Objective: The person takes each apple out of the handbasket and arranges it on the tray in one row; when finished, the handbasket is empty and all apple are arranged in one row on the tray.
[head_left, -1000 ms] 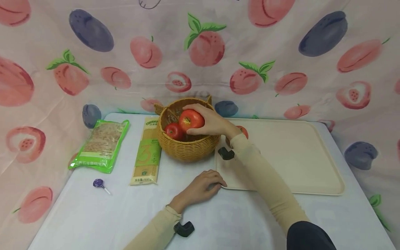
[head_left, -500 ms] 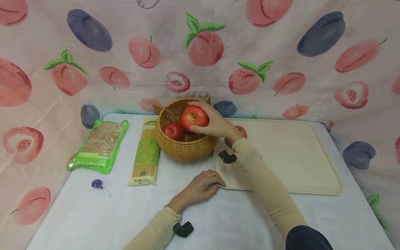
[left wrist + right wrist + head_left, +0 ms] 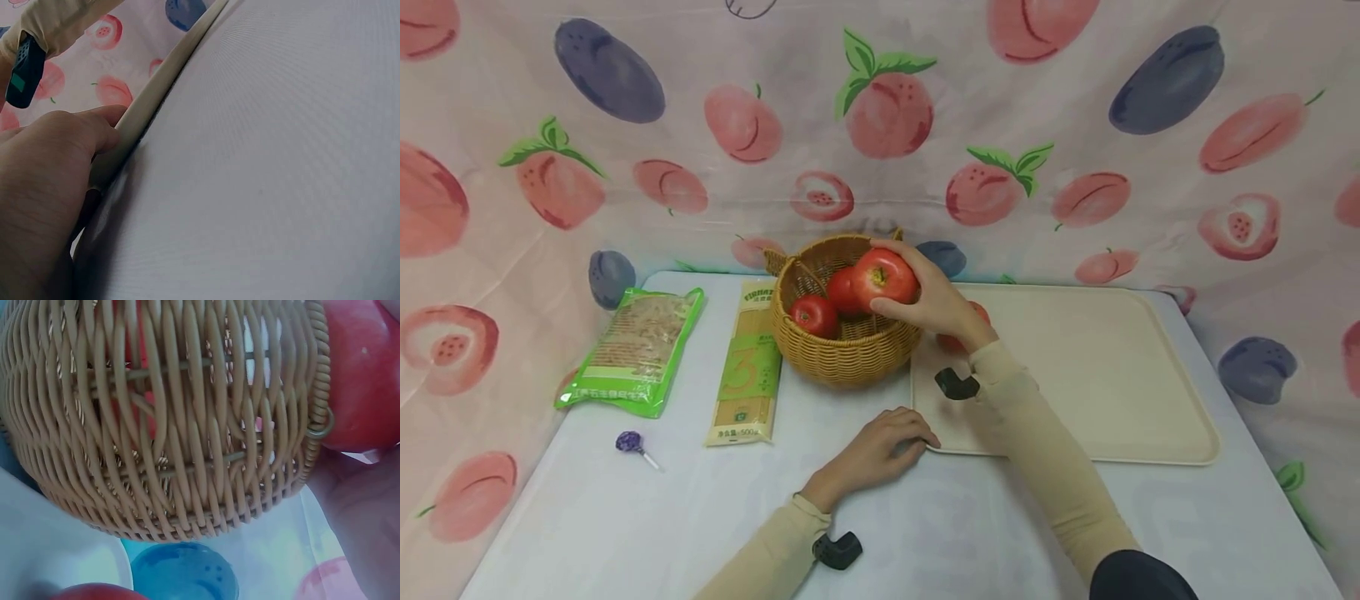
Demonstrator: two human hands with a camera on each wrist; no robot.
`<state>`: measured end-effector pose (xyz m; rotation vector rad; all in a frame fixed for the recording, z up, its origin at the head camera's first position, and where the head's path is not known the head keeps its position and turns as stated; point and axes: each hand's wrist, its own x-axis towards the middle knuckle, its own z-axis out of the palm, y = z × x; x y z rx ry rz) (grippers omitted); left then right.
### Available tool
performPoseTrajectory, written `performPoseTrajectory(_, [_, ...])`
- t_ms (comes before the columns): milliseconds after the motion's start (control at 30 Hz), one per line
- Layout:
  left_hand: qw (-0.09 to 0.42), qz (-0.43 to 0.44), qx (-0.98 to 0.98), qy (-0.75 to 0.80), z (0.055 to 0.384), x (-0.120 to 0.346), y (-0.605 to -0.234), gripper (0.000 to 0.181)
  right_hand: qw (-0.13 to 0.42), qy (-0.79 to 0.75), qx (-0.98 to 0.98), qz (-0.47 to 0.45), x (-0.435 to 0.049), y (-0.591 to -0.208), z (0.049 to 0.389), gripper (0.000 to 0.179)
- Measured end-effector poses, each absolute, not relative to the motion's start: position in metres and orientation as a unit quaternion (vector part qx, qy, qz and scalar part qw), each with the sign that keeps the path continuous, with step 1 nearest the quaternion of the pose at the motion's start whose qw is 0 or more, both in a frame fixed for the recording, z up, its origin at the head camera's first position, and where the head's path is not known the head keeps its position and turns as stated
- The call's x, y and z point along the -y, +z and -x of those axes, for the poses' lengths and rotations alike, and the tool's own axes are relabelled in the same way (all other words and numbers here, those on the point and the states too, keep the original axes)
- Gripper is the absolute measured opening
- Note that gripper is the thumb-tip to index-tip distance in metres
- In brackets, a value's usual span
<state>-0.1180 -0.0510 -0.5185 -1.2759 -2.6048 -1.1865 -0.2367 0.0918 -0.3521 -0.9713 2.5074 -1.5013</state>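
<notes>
My right hand (image 3: 934,292) grips a red apple (image 3: 886,277) from its right side, over the right part of the wicker basket (image 3: 842,362). In the right wrist view the held apple (image 3: 365,375) shows right at the basket's rim. Two more red apples lie inside: one at the left (image 3: 814,316), and another (image 3: 844,290) partly hidden behind the held one. My left hand (image 3: 876,447) rests on the table, its fingertips at the near left corner of the cream tray (image 3: 1097,375). The left wrist view shows its fingers (image 3: 106,125) against the tray's raised edge.
Another red fruit (image 3: 951,342) is on the tray's left end, mostly covered by my right wrist. Left of the basket lie a noodle packet (image 3: 745,367), a green-edged bag (image 3: 632,354) and a purple lollipop (image 3: 630,442). A fruit-printed cloth (image 3: 880,192) hangs behind.
My right hand has moved the apple rightward, toward the basket's right rim, and the apple behind it has come into sight. The left hand stays at the tray corner.
</notes>
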Motion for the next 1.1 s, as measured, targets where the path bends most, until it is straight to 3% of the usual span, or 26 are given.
performPoseTrajectory(1100, [0.004, 0.405, 0.833, -0.378, 0.118, 0.05, -0.518, 0.019, -0.036, -0.562, -0.778, 0.277, -0.132, -0.363, 0.221, 0.068])
